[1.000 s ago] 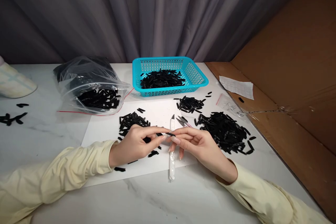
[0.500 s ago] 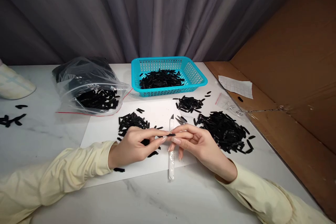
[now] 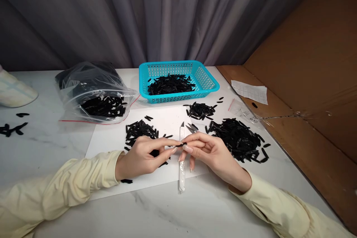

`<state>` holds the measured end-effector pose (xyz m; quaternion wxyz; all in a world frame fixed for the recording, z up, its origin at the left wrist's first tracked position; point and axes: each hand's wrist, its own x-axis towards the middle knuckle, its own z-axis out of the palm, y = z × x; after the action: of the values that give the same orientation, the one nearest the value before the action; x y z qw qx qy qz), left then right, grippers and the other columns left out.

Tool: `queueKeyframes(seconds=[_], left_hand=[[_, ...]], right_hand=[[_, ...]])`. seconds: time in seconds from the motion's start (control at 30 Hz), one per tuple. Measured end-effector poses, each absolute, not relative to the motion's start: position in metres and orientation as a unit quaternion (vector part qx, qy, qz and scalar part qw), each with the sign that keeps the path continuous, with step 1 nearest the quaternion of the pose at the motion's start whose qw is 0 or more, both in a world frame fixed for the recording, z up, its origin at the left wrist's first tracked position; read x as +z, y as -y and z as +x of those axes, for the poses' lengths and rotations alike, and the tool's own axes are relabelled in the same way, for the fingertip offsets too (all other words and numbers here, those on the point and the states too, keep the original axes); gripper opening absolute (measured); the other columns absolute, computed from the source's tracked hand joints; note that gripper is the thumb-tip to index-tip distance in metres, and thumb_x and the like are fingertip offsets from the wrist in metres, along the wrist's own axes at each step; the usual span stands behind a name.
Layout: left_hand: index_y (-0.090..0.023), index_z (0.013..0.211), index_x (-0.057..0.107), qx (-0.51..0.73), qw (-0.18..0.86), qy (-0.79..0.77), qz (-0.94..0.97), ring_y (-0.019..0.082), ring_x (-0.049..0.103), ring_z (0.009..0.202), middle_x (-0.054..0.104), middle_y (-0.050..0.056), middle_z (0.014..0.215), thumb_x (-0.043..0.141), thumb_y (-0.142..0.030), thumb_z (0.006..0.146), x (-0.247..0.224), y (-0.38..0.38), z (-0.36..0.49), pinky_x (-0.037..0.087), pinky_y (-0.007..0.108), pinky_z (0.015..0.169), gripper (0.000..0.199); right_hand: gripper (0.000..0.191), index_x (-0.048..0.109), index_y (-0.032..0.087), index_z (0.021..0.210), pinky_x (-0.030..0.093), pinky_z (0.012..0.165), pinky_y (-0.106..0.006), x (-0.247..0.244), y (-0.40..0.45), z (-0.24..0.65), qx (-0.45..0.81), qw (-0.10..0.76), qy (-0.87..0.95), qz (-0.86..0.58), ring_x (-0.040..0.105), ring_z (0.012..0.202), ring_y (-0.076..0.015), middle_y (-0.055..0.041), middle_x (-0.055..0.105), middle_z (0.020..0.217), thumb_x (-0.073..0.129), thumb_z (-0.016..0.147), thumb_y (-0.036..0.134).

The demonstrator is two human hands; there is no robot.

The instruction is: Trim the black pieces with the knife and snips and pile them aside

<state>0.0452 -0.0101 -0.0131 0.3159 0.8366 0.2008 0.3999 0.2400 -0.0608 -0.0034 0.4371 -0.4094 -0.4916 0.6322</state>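
Between the fingertips of both hands is a thin black strip, small and mostly covered. My left hand is closed on its left end with thumb and index finger. From the other side, my right hand pinches the right end. Below the fingers lies a slim craft knife with a whitish wrapped handle, blade pointing away. Two pointed metal tips show just beyond my right fingers; their tool's other end is hidden. A pile of black strips is beside my left hand, a bigger pile beside my right.
A blue basket with black strips stands at the back, near an open zip bag of more strips. A small pile lies on white paper. Cardboard walls the right; a paper slip rests there.
The strip has shifted slightly between my fingertips, and less of it shows now. My left fingers are a little nearer the right ones. The rest stays as before.
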Motion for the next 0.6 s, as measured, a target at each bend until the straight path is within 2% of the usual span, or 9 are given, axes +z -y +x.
queueKeyframes(seconds=[0.07, 0.13, 0.23, 0.27, 0.3, 0.37, 0.5, 0.6], left_hand=[[-0.01, 0.099, 0.063, 0.365, 0.375, -0.248, 0.815, 0.005, 0.036, 0.038, 0.044, -0.008, 0.043, 0.056, -0.013, 0.082, -0.009, 0.008, 0.045, 0.034, 0.016, 0.041, 0.018], [-0.01, 0.1, 0.061, 0.321, 0.478, -0.3, 0.761, 0.004, 0.029, 0.037, 0.036, -0.011, 0.041, 0.053, -0.019, 0.084, -0.006, 0.004, 0.046, 0.028, 0.016, 0.038, 0.02], [-0.011, 0.096, 0.059, 0.275, 0.625, -0.331, 0.651, 0.004, 0.025, 0.034, 0.031, -0.012, 0.04, 0.05, -0.029, 0.086, -0.005, -0.001, 0.048, 0.02, 0.016, 0.034, 0.023], [-0.011, 0.094, 0.059, 0.273, 0.652, -0.328, 0.626, 0.004, 0.025, 0.033, 0.031, -0.012, 0.039, 0.051, -0.03, 0.085, -0.006, -0.002, 0.049, 0.018, 0.016, 0.034, 0.023], [-0.01, 0.092, 0.059, 0.275, 0.671, -0.322, 0.609, 0.004, 0.025, 0.033, 0.033, -0.012, 0.038, 0.053, -0.03, 0.084, -0.006, -0.002, 0.05, 0.017, 0.016, 0.034, 0.022], [-0.009, 0.087, 0.061, 0.277, 0.688, -0.306, 0.597, 0.003, 0.025, 0.033, 0.034, -0.011, 0.036, 0.057, -0.029, 0.081, -0.005, -0.003, 0.053, 0.014, 0.017, 0.034, 0.021], [-0.008, 0.075, 0.064, 0.283, 0.663, -0.309, 0.621, 0.004, 0.029, 0.032, 0.037, -0.009, 0.035, 0.057, -0.029, 0.079, 0.003, -0.003, 0.049, 0.016, 0.018, 0.035, 0.023], [-0.008, 0.073, 0.063, 0.282, 0.666, -0.31, 0.617, 0.005, 0.026, 0.028, 0.038, -0.007, 0.033, 0.048, -0.035, 0.083, 0.007, -0.007, 0.035, 0.017, 0.02, 0.034, 0.032]], right_hand=[[0.015, 0.062, 0.015, 0.09, 0.052, 0.05, -0.023, 0.0, 0.057, 0.245, 0.598, 0.448, 0.515, -0.42, 0.065, 0.062, -0.0148, -0.006, 0.07, 0.073, 0.063, 0.082, 0.028], [0.016, 0.062, 0.016, 0.09, 0.053, 0.051, -0.024, 0.008, 0.045, 0.251, 0.525, 0.46, 0.557, -0.451, 0.065, 0.064, -0.0159, -0.0058, 0.069, 0.074, 0.062, 0.082, 0.029], [0.019, 0.061, 0.014, 0.093, 0.053, 0.053, -0.025, 0.023, 0.01, 0.26, 0.316, 0.424, 0.665, -0.527, 0.064, 0.058, -0.0143, -0.0063, 0.069, 0.076, 0.054, 0.087, 0.031], [0.021, 0.06, 0.014, 0.096, 0.054, 0.057, -0.025, 0.028, -0.005, 0.261, 0.221, 0.375, 0.707, -0.558, 0.065, 0.061, -0.0146, -0.0067, 0.069, 0.079, 0.049, 0.09, 0.03], [0.023, 0.06, 0.015, 0.099, 0.053, 0.063, -0.025, 0.032, -0.02, 0.262, 0.115, 0.301, 0.741, -0.589, 0.066, 0.065, -0.0144, -0.006, 0.07, 0.083, 0.044, 0.092, 0.029], [0.018, 0.064, 0.016, 0.097, 0.051, 0.076, -0.028, 0.039, -0.049, 0.258, 0.053, 0.266, 0.761, -0.589, 0.067, 0.08, -0.0188, -0.0075, 0.07, 0.09, 0.05, 0.088, 0.022], [0.025, 0.071, 0.016, 0.088, 0.051, 0.066, -0.03, 0.052, -0.078, 0.238, -0.015, 0.224, 0.79, -0.57, 0.068, 0.072, -0.024, -0.0102, 0.072, 0.076, 0.051, 0.077, 0.007], [0.031, 0.071, 0.014, 0.09, 0.051, 0.064, -0.032, 0.059, -0.069, 0.216, -0.069, 0.244, 0.809, -0.53, 0.068, 0.071, -0.0254, -0.0134, 0.071, 0.077, 0.045, 0.076, 0.006]])
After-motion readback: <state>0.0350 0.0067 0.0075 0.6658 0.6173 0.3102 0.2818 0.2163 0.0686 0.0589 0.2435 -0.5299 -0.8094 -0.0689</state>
